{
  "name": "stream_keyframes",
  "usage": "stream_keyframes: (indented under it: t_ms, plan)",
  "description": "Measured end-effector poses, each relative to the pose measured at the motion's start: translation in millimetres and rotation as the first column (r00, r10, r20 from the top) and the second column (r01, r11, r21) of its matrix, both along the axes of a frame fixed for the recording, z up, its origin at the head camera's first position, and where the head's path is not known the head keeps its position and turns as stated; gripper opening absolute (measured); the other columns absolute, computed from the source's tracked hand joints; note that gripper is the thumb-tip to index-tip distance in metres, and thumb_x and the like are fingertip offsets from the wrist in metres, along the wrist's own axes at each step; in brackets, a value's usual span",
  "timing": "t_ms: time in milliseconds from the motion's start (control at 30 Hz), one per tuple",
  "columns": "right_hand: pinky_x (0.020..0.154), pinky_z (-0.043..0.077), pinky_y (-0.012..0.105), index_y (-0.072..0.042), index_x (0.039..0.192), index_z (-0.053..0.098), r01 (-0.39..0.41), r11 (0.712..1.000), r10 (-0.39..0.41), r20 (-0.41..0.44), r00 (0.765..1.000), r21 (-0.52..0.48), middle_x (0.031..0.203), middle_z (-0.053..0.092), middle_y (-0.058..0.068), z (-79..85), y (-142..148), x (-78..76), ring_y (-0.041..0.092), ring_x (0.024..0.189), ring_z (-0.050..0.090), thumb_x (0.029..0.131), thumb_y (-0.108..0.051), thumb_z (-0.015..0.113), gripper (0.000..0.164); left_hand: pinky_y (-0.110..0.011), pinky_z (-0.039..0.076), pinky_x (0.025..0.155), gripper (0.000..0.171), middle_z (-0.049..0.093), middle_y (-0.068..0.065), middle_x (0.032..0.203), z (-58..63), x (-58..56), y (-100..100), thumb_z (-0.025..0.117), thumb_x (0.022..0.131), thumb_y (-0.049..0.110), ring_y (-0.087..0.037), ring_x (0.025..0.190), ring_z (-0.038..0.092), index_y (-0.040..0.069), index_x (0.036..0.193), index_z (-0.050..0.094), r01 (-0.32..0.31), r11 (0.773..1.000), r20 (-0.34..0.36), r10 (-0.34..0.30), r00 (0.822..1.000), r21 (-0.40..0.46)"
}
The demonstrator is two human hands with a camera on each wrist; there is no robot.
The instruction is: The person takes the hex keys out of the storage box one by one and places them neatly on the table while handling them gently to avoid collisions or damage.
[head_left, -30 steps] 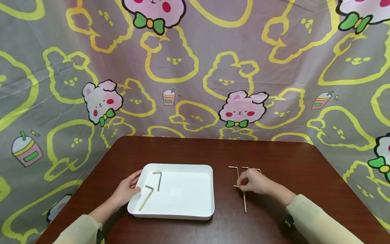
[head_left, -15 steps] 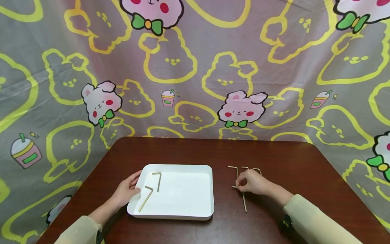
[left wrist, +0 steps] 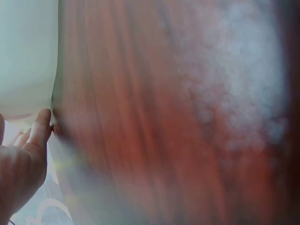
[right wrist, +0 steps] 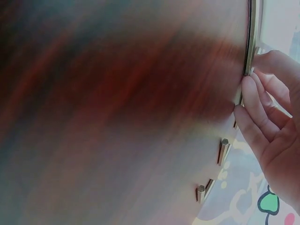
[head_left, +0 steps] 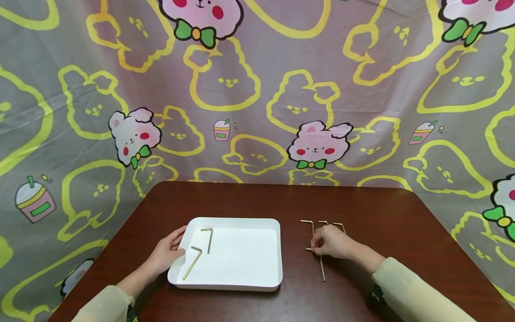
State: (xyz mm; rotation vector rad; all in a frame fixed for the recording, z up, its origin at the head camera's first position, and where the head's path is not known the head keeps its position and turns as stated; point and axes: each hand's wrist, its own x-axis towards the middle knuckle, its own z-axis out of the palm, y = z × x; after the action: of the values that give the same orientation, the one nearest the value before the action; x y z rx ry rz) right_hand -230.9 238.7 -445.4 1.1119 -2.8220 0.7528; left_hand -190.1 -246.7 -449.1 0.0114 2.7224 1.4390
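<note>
on a brown table (head_left: 314, 302) before printed cloth (head_left: 265, 53), left fingers (head_left: 175, 234) hold a tray (head_left: 246, 255), right fingers (head_left: 317, 237) pinch a hex key (head_left: 322, 269).

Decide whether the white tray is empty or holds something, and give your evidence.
It holds something: the head view shows two L-shaped metal rods lying in the white tray, towards its left side.
</note>
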Motion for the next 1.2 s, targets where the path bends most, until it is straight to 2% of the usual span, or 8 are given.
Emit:
stream_keyframes:
  t_ms: [533,933,1200]
  plan:
    - [0.054,0.043,0.019,-0.020,0.067,0.067,0.015,1.000,-0.013,0.071,0.997,-0.021,0.065,0.054,-0.019,2.1,-1.2,-0.7,-0.004,0.059,0.048,0.075,-0.009,0.079,0.019,-0.048,0.045,0.096,0.064,0.041,-0.033,0.140,-0.8,-0.3,0.2,0.054,0.088,-0.010,-0.043,0.125,0.047,-0.005,0.148,0.032,-0.002,1.000,-0.002,0.002,1.000,-0.003]
    - [0.054,0.043,0.020,-0.021,0.068,0.066,0.021,0.999,-0.018,0.070,0.997,-0.040,0.066,0.054,-0.019,4.5,-2.9,-1.7,-0.003,0.060,0.047,0.078,-0.015,0.079,0.018,-0.048,0.044,0.097,0.064,0.042,-0.032,0.140,-2.7,-1.5,-0.5,0.053,0.087,-0.011,-0.043,0.126,0.047,-0.005,0.148,0.032,-0.002,1.000,-0.008,0.002,1.000,0.005]
    - [0.058,0.046,0.022,-0.020,0.077,0.070,0.002,0.999,0.000,0.044,0.999,-0.041,0.071,0.057,-0.019,8.3,-4.6,-5.9,0.000,0.065,0.050,0.082,-0.018,0.078,0.009,-0.049,0.043,0.099,0.064,0.042,-0.031,0.141,-2.6,-1.6,-0.8,0.052,0.088,-0.012,-0.042,0.127,0.046,-0.004,0.148,0.032,-0.002,1.000,-0.007,0.002,1.000,0.009]
